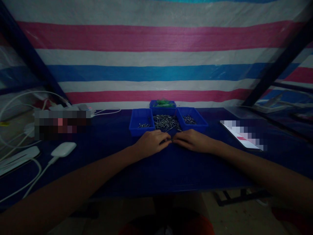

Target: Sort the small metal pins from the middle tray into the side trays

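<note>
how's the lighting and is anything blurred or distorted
Head view: dim, the table dark, the phone brightest; head view: mosaic blocks hide part of the phone and a patch at left; head view: posts lean outward, likely wide-lens stretch; head view: thin piece in the fingers too small and dark to make out.

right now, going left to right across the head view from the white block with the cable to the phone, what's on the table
White block, left blue tray, heap of metal pieces, right blue tray, phone. Left out for overlap: left hand, right hand and back tray.
</note>
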A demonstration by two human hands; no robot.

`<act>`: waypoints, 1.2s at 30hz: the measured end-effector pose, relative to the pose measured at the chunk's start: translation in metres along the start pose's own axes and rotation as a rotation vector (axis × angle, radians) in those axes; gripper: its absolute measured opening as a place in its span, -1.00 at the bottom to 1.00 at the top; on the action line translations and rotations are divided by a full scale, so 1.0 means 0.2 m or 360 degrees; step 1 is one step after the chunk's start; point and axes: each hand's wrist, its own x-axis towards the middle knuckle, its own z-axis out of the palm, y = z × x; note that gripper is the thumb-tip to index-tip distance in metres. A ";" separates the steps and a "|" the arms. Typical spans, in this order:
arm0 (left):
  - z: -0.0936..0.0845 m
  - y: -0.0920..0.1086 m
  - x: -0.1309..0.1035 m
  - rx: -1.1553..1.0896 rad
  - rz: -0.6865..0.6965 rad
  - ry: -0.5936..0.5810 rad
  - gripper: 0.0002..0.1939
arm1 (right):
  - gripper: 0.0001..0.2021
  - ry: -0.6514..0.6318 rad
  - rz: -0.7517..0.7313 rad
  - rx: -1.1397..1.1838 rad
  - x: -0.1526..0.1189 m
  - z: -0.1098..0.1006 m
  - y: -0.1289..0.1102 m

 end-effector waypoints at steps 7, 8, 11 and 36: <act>-0.01 -0.01 0.00 0.0178 0.0040 -0.0077 -0.76 | -0.71 0.0024 0.0028 -0.0106 -0.02 -0.01 0.00; -0.01 -0.01 0.00 0.0200 0.0062 -0.0081 -0.76 | -0.71 0.0023 0.0034 -0.0110 -0.02 -0.01 0.01; -0.01 0.00 0.00 0.0277 0.0103 -0.0094 -0.75 | -0.70 0.0027 0.0049 -0.0122 -0.03 -0.02 0.01; -0.03 0.01 -0.01 0.0244 0.0142 0.0020 -0.79 | -0.77 0.0351 -0.0076 -0.0236 -0.05 -0.03 0.01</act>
